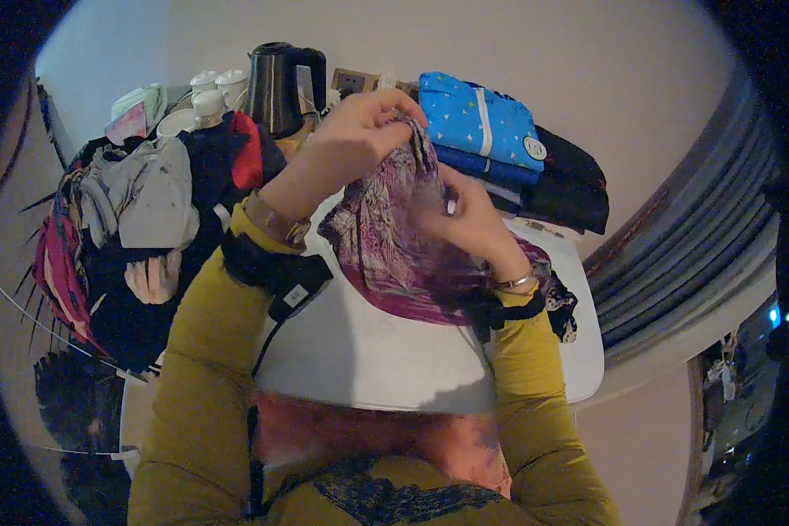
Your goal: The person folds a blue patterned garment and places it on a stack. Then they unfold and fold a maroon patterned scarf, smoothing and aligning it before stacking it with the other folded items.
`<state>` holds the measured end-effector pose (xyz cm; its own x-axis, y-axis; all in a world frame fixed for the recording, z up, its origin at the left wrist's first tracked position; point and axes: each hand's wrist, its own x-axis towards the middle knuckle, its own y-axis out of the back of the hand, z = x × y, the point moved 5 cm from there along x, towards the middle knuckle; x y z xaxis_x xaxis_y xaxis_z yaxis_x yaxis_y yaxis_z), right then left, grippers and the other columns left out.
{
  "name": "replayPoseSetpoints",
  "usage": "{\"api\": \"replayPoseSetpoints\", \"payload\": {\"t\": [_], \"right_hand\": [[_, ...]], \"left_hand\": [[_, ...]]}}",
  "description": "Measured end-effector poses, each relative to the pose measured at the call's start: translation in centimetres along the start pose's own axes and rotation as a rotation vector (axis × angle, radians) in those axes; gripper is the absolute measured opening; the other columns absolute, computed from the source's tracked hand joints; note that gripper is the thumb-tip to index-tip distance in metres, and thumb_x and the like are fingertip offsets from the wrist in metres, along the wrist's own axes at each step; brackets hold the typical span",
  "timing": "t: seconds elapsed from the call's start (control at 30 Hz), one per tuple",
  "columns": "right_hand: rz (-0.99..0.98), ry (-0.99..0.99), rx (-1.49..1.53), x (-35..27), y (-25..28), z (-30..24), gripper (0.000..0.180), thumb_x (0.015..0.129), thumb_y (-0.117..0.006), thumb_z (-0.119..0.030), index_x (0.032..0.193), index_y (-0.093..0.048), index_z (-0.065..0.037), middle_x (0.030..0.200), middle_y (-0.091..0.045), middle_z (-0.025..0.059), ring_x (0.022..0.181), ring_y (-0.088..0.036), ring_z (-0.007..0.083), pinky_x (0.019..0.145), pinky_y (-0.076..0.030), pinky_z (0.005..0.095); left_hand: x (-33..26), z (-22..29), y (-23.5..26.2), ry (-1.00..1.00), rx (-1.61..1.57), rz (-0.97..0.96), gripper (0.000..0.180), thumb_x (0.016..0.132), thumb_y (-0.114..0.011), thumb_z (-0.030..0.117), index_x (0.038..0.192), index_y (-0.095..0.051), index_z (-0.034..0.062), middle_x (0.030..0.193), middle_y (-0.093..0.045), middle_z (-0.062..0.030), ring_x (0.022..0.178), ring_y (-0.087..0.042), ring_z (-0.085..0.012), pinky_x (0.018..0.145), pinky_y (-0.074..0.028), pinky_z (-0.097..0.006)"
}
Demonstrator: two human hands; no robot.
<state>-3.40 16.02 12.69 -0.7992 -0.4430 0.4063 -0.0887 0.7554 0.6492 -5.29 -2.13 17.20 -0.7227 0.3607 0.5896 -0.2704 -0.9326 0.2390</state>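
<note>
A purple patterned cloth garment [390, 228] hangs bunched from my raised hands above a white table [359, 364]. My left hand [359, 131] pinches its top edge between thumb and fingers. Lower and to the right, my right hand [478, 219] is closed at the garment's side, its fingertips blurred and partly hidden by the fabric. The lower folds spread over the table, and a dark-and-pale patterned end [559, 307] sticks out past my right wrist. Whether it is a top or a skirt I cannot tell.
Loose clothes [149, 202] are heaped at the left. A dark kettle [273, 88] and white lidded jars [215, 92] stand behind them. At the back right lie a folded blue patterned cloth [473, 114] and folded dark clothes [565, 188]. A grey curtain [693, 254] hangs at the right.
</note>
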Motion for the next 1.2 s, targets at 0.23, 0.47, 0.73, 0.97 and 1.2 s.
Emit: {"api": "replayPoseSetpoints", "payload": {"t": [0.23,0.47,0.73,0.97,1.2], "right_hand": [[0.103,-0.060,-0.359,-0.7,2.5,0.8,0.052,0.075,-0.070,-0.008,0.126,-0.059,-0.004,0.105,-0.070,0.0196,0.095,-0.067,0.0314,0.084,-0.052,0.0356],[0.114,0.072,-0.496,-1.1,4.5,1.3,0.040,0.073,-0.072,-0.016,0.110,-0.066,-0.002,0.099,-0.069,0.0212,0.089,-0.068,0.0382,0.082,-0.053,0.0409],[0.319,0.115,-0.341,-1.4,5.3,-1.6,0.046,0.073,-0.065,0.000,0.118,-0.062,-0.003,0.096,-0.066,0.0102,0.089,-0.063,0.0191,0.083,-0.050,0.0301],[0.213,0.170,-0.259,-1.3,5.0,-1.1,0.039,0.070,-0.063,0.005,0.109,-0.062,0.000,0.108,-0.065,0.0081,0.102,-0.060,0.0168,0.096,-0.044,0.0274],[0.068,0.099,-0.095,-1.9,4.6,-3.0,0.021,0.074,-0.069,0.000,0.094,-0.062,0.002,0.105,-0.067,0.0049,0.098,-0.061,0.0155,0.092,-0.047,0.0300]], "left_hand": [[0.6,-1.8,1.6,-0.006,-0.249,0.209,0.019,0.092,-0.055,0.006,0.109,-0.063,-0.0006,0.083,-0.064,-0.0005,0.073,-0.056,-0.0054,0.063,-0.043,-0.020],[1.0,-3.0,2.7,0.003,-0.091,0.346,0.018,0.093,-0.056,0.006,0.108,-0.065,0.0012,0.081,-0.064,0.0002,0.069,-0.055,-0.0046,0.059,-0.042,-0.021],[0.9,-3.7,3.3,-0.038,-0.025,0.429,0.020,0.091,-0.058,0.009,0.105,-0.070,0.0018,0.080,-0.066,-0.0010,0.070,-0.056,-0.0053,0.064,-0.045,-0.021],[1.3,-5.1,3.6,-0.037,0.049,0.433,0.023,0.090,-0.057,0.010,0.106,-0.071,0.0015,0.083,-0.069,-0.0040,0.075,-0.061,-0.0086,0.068,-0.048,-0.024],[1.3,-5.4,4.2,-0.068,0.065,0.452,0.022,0.090,-0.058,0.010,0.105,-0.071,0.0012,0.085,-0.070,-0.0061,0.077,-0.063,-0.0112,0.071,-0.049,-0.026]]}}
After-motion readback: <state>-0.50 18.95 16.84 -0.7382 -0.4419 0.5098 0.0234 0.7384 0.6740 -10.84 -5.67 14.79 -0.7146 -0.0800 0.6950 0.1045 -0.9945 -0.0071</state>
